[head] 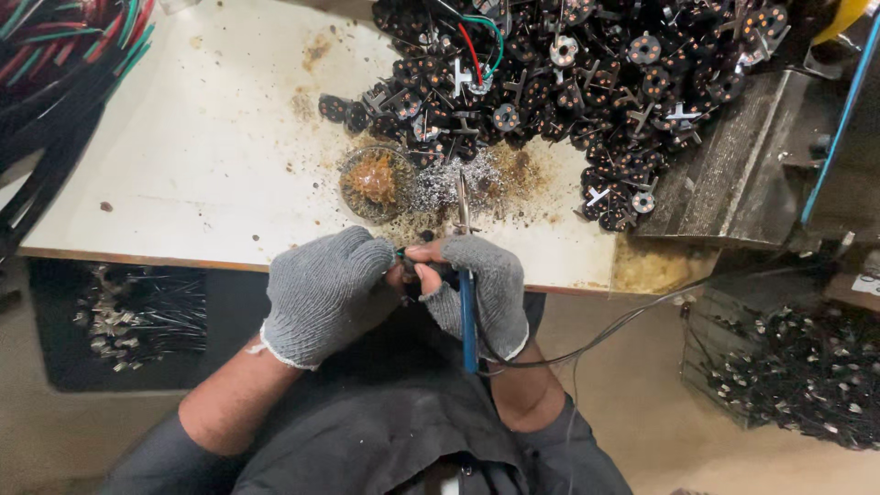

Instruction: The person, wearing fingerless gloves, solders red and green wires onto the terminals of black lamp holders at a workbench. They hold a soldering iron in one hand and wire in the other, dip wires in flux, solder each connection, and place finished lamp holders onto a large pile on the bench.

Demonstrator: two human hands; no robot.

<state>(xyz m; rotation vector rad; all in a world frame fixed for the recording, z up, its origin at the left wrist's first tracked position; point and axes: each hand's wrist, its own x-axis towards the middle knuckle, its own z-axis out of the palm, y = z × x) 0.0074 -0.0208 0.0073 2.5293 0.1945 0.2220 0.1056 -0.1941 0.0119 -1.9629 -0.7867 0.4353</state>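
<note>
My left hand (323,291), in a grey knit glove, is closed around a small dark part with thin wires at the table's near edge. My right hand (484,284), in a fingerless grey glove, grips a blue-handled soldering iron (467,302) whose metal tip (461,197) points away from me over a patch of silvery solder bits (440,186). The two hands touch at the fingertips. A round tin of brown flux paste (373,181) sits just beyond the left hand. What the left hand holds is mostly hidden by the glove.
A big heap of black round parts with metal pins (587,82) covers the far right of the stained white table (183,156). Bundled cables (55,73) lie at far left. Bins of finished parts (137,316) (807,376) stand below each side. The iron's cord (596,339) trails right.
</note>
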